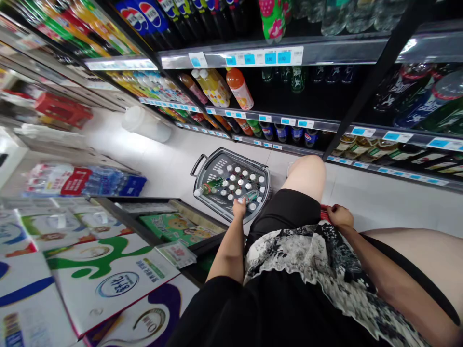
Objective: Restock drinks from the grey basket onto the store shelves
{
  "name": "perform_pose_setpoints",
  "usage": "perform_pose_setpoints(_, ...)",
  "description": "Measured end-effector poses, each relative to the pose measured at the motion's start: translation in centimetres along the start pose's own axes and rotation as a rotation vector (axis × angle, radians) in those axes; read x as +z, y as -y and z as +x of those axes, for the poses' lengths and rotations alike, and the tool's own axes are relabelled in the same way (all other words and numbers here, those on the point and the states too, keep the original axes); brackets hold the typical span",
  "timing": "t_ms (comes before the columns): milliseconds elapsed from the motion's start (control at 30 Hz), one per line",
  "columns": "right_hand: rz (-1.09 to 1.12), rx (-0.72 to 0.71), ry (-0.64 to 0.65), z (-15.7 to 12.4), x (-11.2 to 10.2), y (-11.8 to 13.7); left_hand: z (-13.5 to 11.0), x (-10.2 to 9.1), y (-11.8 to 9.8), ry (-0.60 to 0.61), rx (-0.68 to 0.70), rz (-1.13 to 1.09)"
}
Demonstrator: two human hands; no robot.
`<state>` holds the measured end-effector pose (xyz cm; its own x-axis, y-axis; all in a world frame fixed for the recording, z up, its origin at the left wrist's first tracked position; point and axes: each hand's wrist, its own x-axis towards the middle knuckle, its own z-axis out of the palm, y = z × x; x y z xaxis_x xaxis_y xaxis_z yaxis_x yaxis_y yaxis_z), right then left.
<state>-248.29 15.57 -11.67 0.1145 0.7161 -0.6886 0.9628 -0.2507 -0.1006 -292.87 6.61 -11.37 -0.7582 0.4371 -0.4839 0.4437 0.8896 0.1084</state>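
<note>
My left hand (pixel 239 207) reaches into a dark grey shopping basket (pixel 269 179) on the floor. Its fingers are closed around the neck end of a clear, greenish bottle (pixel 251 196) that lies slanted over the others. Under and around it stand several white-capped bottles (pixel 243 183) packed in the basket. A green bottle with a red label (pixel 212 186) lies on its side at the basket's left. Beside my thigh, my right hand (pixel 340 215) is closed on a red striped thing (pixel 324 213); its kind is not clear, being mostly covered.
Drink shelves (pixel 231 115) with bottles run along the far side. An orange drink bottle (pixel 239 89) stands near a shelf edge. Stacked cartons (pixel 108 274) rise at the near left. A white bin (pixel 146 124) and water packs (pixel 87 180) stand on the floor to the left.
</note>
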Motion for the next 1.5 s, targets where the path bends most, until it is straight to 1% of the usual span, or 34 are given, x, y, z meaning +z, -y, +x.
perform_pose_setpoints(100,-0.011,-0.003,0.017,0.0,-0.1,0.0,-0.2,-3.0,-2.2,-0.080,0.085,0.030)
perform_pose_setpoints(200,-0.004,-0.003,0.008,0.1,0.0,0.0,-2.1,-6.7,-5.2,-0.240,0.235,-0.005)
perform_pose_setpoints(233,0.004,-0.004,0.007,0.1,0.1,0.0,-3.1,-8.0,-6.3,-0.302,0.285,-0.062)
perform_pose_setpoints(300,0.021,-0.002,0.014,0.2,0.2,0.0,-5.4,-10.6,-8.5,-0.413,0.391,-0.247)
perform_pose_setpoints(400,0.025,-0.006,0.018,0.2,0.3,0.0,-8.2,-14.5,-12.1,-0.504,0.532,-0.549)
perform_pose_setpoints(433,0.018,-0.009,0.015,0.1,0.3,0.0,-8.9,-15.7,-13.4,-0.501,0.573,-0.615)
perform_pose_setpoints(467,0.009,-0.012,0.010,0.1,0.2,0.0,-9.4,-16.7,-14.6,-0.473,0.612,-0.660)
perform_pose_setpoints(500,0.001,-0.013,0.006,0.0,0.2,0.1,-9.8,-17.6,-15.8,-0.422,0.647,-0.688)
perform_pose_setpoints(567,-0.004,-0.012,0.006,-0.1,0.1,0.1,-10.4,-18.7,-18.1,-0.278,0.701,-0.695)
perform_pose_setpoints(600,-0.001,-0.012,0.008,-0.2,0.0,0.2,-10.7,-19.0,-19.1,-0.214,0.720,-0.676)
perform_pose_setpoints(633,0.003,-0.013,0.010,-0.3,-0.1,0.3,-11.1,-19.1,-20.1,-0.174,0.734,-0.649)
perform_pose_setpoints(667,0.007,-0.014,0.012,-0.3,-0.2,0.3,-11.6,-19.1,-21.0,-0.163,0.745,-0.618)
perform_pose_setpoints(733,0.014,-0.014,0.016,-0.3,-0.2,0.4,-12.5,-18.8,-22.5,-0.208,0.759,-0.566)
perform_pose_setpoints(833,0.018,-0.011,0.015,-0.3,-0.2,0.4,-13.6,-17.9,-23.9,-0.302,0.763,-0.538)
perform_pose_setpoints(900,0.016,-0.009,0.008,-0.2,0.0,0.3,-13.7,-17.1,-24.5,-0.286,0.808,-0.574)
perform_pose_setpoints(967,0.011,-0.019,-0.001,0.0,0.2,0.1,-13.4,-16.1,-25.0,-0.205,0.915,-0.707)
perform_pose_setpoints(1033,0.009,-0.030,-0.006,0.1,0.4,0.0,-13.0,-14.7,-25.5,-0.084,1.026,-0.903)
perform_pose_setpoints(1100,0.010,-0.036,-0.004,0.2,0.5,-0.1,-12.7,-13.5,-25.8,0.035,1.078,-1.064)
perform_pose_setpoints(1167,0.011,-0.038,0.001,0.2,0.6,-0.1,-12.6,-12.6,-26.0,0.130,1.099,-1.138)
perform_pose_setpoints(1267,0.012,-0.038,0.005,0.3,0.6,-0.2,-12.5,-12.3,-26.0,0.246,1.134,-1.151)
perform_pose_setpoints(1367,0.015,-0.033,0.006,0.3,0.6,-0.2,-12.4,-12.8,-25.8,0.311,1.153,-1.128)
perform_pose_setpoints(1500,0.019,-0.022,0.012,0.2,0.5,0.0,-12.6,-13.0,-25.8,0.281,1.173,-1.086)
